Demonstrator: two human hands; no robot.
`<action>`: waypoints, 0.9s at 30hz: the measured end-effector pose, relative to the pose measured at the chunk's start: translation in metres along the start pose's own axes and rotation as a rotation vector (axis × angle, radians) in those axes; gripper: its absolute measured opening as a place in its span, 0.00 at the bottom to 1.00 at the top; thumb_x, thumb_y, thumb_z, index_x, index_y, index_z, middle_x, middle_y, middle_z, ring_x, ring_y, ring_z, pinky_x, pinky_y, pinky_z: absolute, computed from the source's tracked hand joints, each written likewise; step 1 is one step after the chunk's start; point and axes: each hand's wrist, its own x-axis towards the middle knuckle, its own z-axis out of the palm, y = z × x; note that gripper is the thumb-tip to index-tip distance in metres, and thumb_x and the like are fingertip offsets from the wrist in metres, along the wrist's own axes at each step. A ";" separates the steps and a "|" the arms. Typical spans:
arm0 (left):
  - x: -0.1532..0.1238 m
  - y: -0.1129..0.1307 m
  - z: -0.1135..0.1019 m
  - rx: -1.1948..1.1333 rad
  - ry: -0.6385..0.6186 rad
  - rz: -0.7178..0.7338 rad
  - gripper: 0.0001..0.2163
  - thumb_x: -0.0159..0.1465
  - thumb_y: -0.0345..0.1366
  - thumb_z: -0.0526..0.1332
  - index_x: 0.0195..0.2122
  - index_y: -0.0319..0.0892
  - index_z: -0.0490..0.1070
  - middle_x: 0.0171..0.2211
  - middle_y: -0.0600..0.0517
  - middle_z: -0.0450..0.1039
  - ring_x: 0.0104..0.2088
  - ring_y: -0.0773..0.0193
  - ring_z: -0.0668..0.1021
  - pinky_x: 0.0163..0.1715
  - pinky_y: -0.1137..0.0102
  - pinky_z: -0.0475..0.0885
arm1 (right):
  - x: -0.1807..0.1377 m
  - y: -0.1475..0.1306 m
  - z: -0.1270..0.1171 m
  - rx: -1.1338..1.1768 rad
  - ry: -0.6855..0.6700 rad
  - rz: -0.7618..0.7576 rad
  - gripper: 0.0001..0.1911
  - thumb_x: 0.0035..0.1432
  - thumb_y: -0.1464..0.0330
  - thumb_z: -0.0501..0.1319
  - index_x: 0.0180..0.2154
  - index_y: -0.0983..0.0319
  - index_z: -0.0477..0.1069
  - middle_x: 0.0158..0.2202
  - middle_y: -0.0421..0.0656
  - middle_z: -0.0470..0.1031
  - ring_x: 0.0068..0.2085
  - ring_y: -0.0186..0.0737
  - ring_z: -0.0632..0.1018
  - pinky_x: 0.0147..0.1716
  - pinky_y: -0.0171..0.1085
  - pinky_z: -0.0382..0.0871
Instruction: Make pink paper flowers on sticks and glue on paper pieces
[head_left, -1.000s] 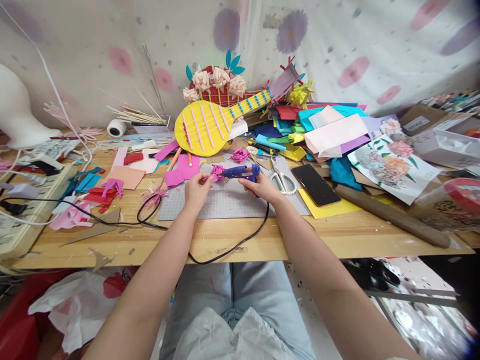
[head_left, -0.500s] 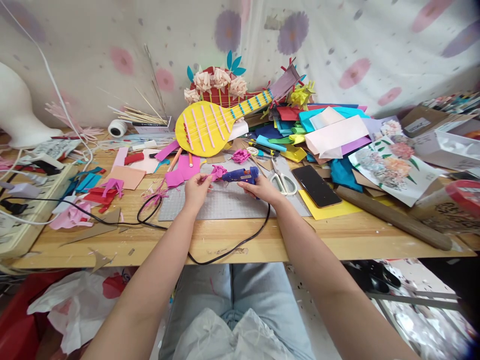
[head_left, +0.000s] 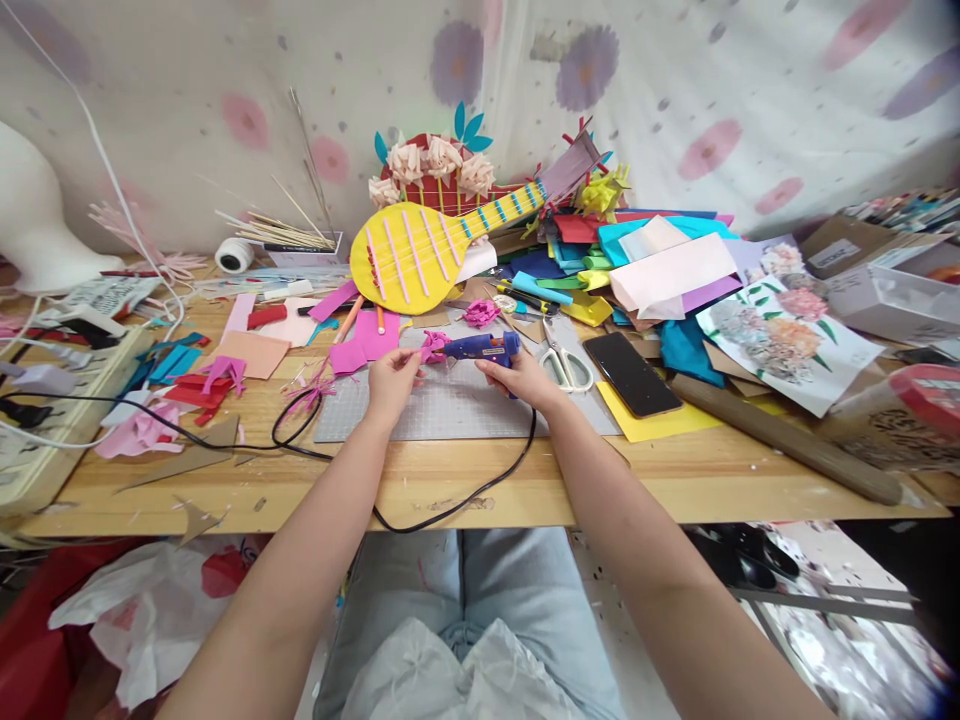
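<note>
Over the grey cutting mat [head_left: 420,415], my left hand [head_left: 394,385] pinches a small magenta paper flower [head_left: 434,346]. My right hand [head_left: 525,378] is wrapped round the handle of a blue glue gun [head_left: 480,347], whose nozzle points left at the flower. Whether the nozzle touches the petals I cannot tell. A second magenta flower [head_left: 482,313] lies just behind the gun. White-handled scissors [head_left: 568,368] rest to the right of my right hand. Magenta paper pieces [head_left: 358,345] lie left of the held flower.
A yellow paper-covered lute-like instrument [head_left: 405,255] stands at the back. The gun's black cord [head_left: 469,498] loops along the front edge. A phone [head_left: 634,372], a wooden stick [head_left: 787,440] and stacked coloured paper [head_left: 667,270] lie to the right. A power strip [head_left: 67,430] sits at left.
The glue gun and my right hand have shifted very slightly right. My left hand still pinches the flower in nearly the same spot.
</note>
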 end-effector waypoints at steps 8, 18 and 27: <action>0.001 -0.002 0.000 0.042 0.017 0.026 0.08 0.50 0.36 0.61 0.28 0.39 0.73 0.22 0.54 0.71 0.20 0.71 0.72 0.17 0.76 0.68 | -0.001 -0.003 -0.003 0.007 0.013 -0.001 0.24 0.47 0.47 0.58 0.21 0.61 0.63 0.16 0.38 0.64 0.16 0.28 0.63 0.15 0.31 0.57; 0.002 -0.003 0.000 0.036 -0.002 0.035 0.09 0.49 0.38 0.62 0.29 0.39 0.72 0.23 0.54 0.71 0.19 0.72 0.72 0.17 0.76 0.68 | -0.004 -0.011 0.000 -0.076 0.023 0.032 0.22 0.45 0.48 0.59 0.20 0.61 0.63 0.14 0.37 0.63 0.16 0.28 0.62 0.16 0.32 0.56; 0.001 -0.003 0.000 0.066 -0.011 0.051 0.08 0.50 0.38 0.62 0.29 0.39 0.73 0.24 0.53 0.73 0.19 0.71 0.72 0.17 0.76 0.68 | -0.005 -0.013 0.003 -0.043 -0.025 0.033 0.22 0.44 0.48 0.60 0.20 0.61 0.62 0.14 0.36 0.62 0.16 0.28 0.62 0.16 0.32 0.57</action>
